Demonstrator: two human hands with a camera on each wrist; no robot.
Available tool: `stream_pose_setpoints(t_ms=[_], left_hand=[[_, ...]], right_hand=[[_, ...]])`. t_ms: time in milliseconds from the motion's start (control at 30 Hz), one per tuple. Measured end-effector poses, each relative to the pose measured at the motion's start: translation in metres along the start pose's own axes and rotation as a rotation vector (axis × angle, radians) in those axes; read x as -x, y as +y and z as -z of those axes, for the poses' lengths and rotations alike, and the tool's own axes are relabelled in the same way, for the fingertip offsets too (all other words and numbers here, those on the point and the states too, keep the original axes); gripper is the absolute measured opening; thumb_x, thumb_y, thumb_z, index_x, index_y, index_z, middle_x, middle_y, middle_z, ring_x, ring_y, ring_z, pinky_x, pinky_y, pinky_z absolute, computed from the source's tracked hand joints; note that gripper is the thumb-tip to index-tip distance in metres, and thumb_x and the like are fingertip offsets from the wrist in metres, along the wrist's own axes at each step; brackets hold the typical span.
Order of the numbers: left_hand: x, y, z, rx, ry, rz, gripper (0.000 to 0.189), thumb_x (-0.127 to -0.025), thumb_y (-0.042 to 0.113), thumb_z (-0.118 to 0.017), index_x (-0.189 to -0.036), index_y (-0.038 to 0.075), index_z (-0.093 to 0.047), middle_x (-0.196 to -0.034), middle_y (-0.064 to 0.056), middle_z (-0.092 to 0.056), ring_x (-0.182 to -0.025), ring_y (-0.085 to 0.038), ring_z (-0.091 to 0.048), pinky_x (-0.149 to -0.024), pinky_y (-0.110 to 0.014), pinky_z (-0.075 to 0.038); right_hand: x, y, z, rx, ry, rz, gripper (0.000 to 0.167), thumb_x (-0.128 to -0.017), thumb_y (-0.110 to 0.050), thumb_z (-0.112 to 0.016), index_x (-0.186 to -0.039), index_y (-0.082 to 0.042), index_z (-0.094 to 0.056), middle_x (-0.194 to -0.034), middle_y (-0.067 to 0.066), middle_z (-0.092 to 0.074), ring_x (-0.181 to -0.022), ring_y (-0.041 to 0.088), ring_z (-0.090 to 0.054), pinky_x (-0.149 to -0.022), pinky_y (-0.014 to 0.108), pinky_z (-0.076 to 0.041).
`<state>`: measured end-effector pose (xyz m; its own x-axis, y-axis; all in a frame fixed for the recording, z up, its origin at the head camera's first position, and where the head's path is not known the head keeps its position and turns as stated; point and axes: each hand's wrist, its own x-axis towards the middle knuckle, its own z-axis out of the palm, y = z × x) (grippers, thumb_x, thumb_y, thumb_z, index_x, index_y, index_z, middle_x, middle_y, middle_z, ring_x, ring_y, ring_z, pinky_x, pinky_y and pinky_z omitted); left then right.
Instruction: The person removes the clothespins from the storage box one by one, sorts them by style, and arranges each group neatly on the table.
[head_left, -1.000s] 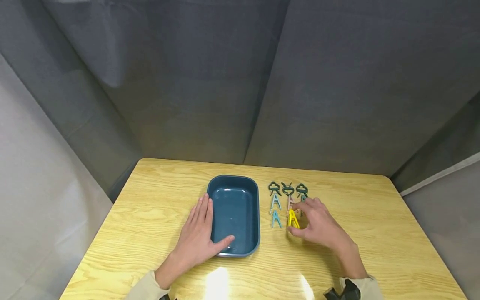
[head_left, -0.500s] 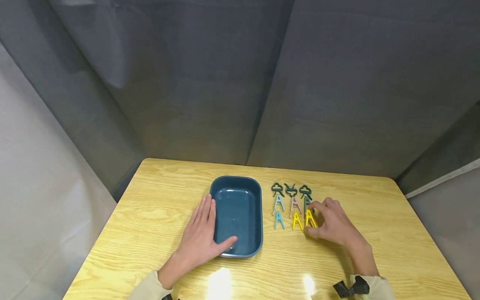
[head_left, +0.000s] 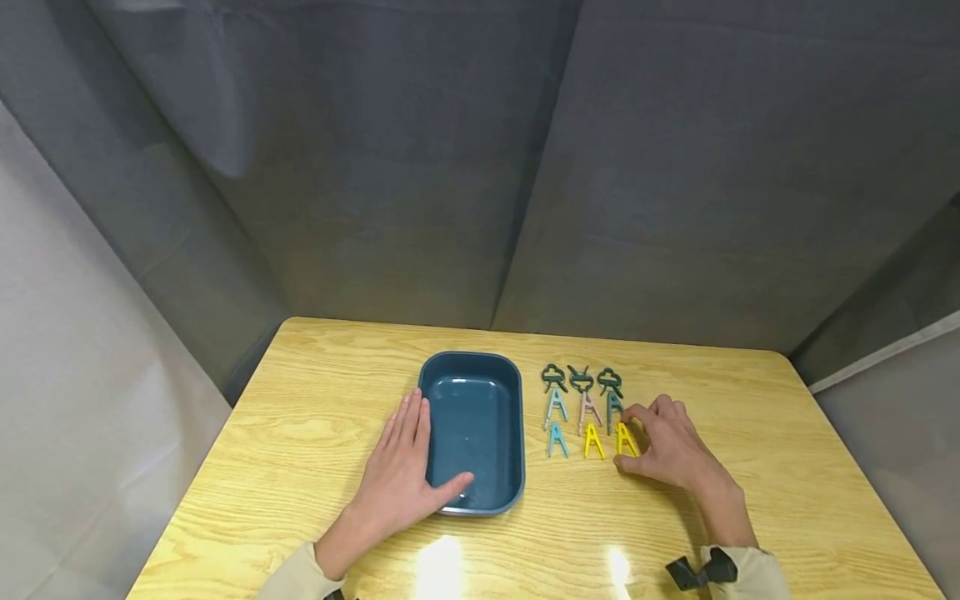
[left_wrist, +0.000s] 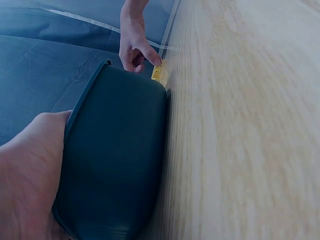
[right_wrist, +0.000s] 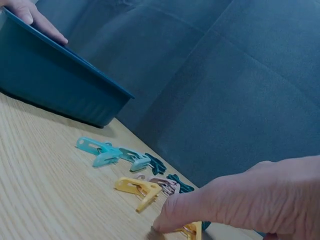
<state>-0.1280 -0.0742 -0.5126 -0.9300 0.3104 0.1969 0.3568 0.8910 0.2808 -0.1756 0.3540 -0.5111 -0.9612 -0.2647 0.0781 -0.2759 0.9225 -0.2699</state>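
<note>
My left hand (head_left: 397,471) lies along the left wall of a dark blue plastic tub (head_left: 471,425), fingers straight and thumb over its near rim. My right hand (head_left: 671,446) pinches a yellow clothespin (head_left: 626,440) between thumb and finger at the right end of the nearest row. Beside it in that row lie another yellow clothespin (head_left: 593,442) and a blue clothespin (head_left: 557,439). In the right wrist view, my thumb (right_wrist: 182,210) covers part of the pinched clothespin.
Behind lie a light blue clothespin (head_left: 556,407), a pink clothespin (head_left: 589,410) and a dark green clothespin (head_left: 613,408). Farther back are three dark green clips (head_left: 581,381) with looped ends. Grey curtains (head_left: 390,208) stand behind the wooden table (head_left: 345,358).
My right hand has moved right from the middle yellow clothespin to the right end of the row, then lowered the second yellow clothespin slightly toward me. My left hand stays on the tub.
</note>
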Motion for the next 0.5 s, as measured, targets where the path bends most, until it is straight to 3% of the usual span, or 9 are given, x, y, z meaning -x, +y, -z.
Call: stream_pose_setpoints(t_ms=[500], left_hand=[[0.0013,-0.0014,0.0011,0.010,0.008,0.006,0.125,-0.085,0.087,-0.053,-0.164,-0.005,-0.021,-0.174,-0.021,-0.011,-0.161,-0.033,-0.012,-0.127,-0.051,-0.022]], right_hand=[[-0.0064,-0.0057,0.0011,-0.015,-0.021,-0.006,0.061,-0.073,-0.038,-0.093,-0.121,-0.007,-0.071,-0.092,0.005,-0.043,-0.088,0.027,-0.035,-0.070,0.038,-0.027]])
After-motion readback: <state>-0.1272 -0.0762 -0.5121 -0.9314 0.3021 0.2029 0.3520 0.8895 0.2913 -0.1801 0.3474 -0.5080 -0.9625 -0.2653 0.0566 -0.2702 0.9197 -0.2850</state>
